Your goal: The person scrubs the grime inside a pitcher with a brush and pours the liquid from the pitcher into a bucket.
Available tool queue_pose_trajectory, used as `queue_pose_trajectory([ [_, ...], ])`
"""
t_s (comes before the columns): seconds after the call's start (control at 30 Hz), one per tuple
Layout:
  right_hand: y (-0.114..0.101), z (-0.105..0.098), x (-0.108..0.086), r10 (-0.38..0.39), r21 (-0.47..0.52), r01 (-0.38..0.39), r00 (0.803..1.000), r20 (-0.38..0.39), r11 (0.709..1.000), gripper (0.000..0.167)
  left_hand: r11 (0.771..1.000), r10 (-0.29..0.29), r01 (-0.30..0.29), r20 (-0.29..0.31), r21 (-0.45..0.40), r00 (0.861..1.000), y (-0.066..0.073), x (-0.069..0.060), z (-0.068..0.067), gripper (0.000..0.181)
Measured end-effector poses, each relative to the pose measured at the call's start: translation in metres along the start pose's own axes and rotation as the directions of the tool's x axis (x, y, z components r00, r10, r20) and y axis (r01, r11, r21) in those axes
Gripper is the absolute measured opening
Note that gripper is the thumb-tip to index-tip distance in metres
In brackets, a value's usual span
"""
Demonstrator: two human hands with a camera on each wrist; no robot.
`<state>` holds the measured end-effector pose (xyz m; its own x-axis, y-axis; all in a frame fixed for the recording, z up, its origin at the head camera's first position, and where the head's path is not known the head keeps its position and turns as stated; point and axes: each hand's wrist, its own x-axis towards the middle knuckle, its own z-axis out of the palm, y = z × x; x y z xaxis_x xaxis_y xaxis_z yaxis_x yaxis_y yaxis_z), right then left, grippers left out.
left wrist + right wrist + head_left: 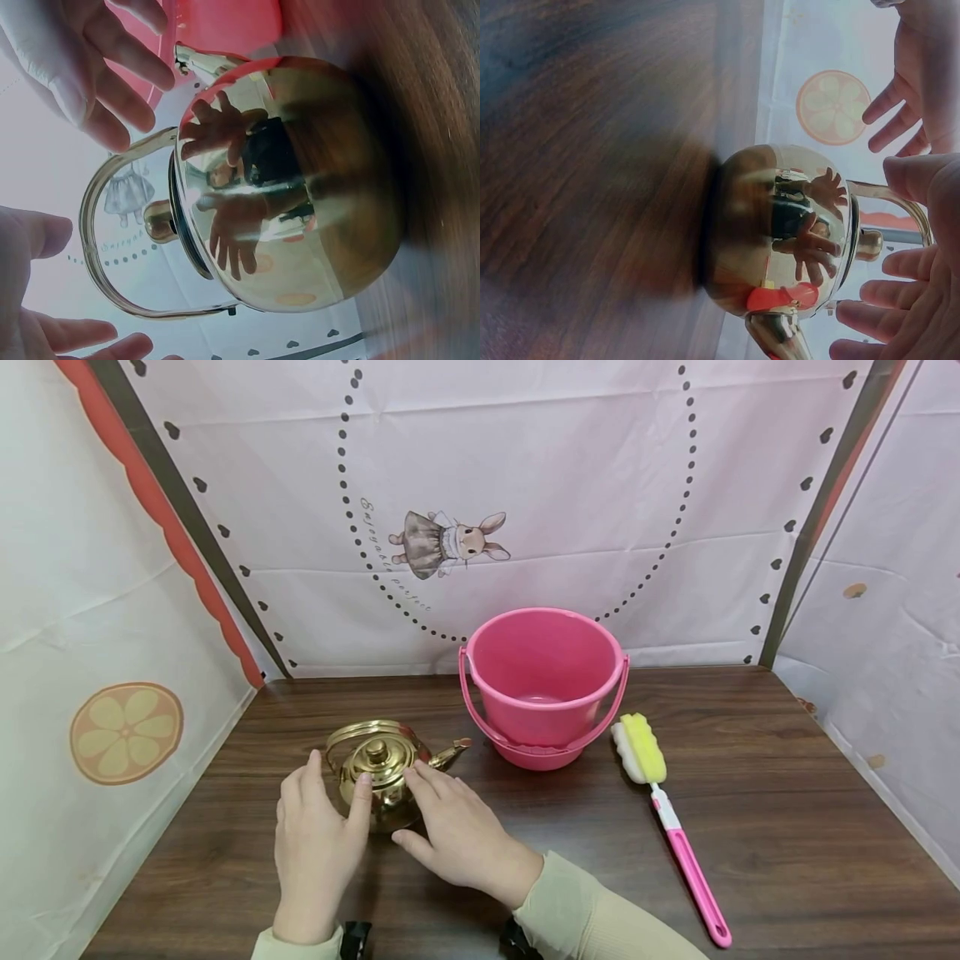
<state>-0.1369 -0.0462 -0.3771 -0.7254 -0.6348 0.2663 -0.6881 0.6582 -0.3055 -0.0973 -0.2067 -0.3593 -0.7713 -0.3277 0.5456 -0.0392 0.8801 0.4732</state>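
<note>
A shiny gold teapot (390,793) stands upright on the brown table, its spout (450,753) pointing right and its hoop handle (90,217) arched over the knobbed lid (868,245). My left hand (318,847) is at the pot's near left side, with thumb and fingers spread. On the near right side, my right hand (468,835) reaches over with extended fingers close to the lid's edge. Both wrist views show open fingers around the pot and neither hand gripping it; whether the right fingertips touch it I cannot tell. Reflections of both hands show on its polished body.
Behind and right of the teapot stands a pink bucket (543,727), its handle hanging down in front. Farther right lies a sponge brush (678,827) with a yellow-and-white head and pink handle. Printed cloth walls (585,485) border the wooden table (787,810) at the back and sides.
</note>
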Motion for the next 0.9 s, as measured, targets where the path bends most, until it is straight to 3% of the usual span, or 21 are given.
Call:
queue_pose_trajectory([
  [0.5, -0.001, -0.001, 0.006, -0.018, -0.036, 0.017, 0.999, -0.041, 0.999, 0.065, 0.996, 0.092, -0.091, -0.075, 0.005, 0.993, -0.011, 0.010, 0.005, 0.059],
  [0.9, 0.000, 0.001, 0.012, -0.003, 0.018, 0.004, 0.998, -0.068, 1.000, 0.065, 0.997, 0.065, -0.067, -0.068, -0.038, 0.996, -0.014, 0.015, 0.006, 0.055],
])
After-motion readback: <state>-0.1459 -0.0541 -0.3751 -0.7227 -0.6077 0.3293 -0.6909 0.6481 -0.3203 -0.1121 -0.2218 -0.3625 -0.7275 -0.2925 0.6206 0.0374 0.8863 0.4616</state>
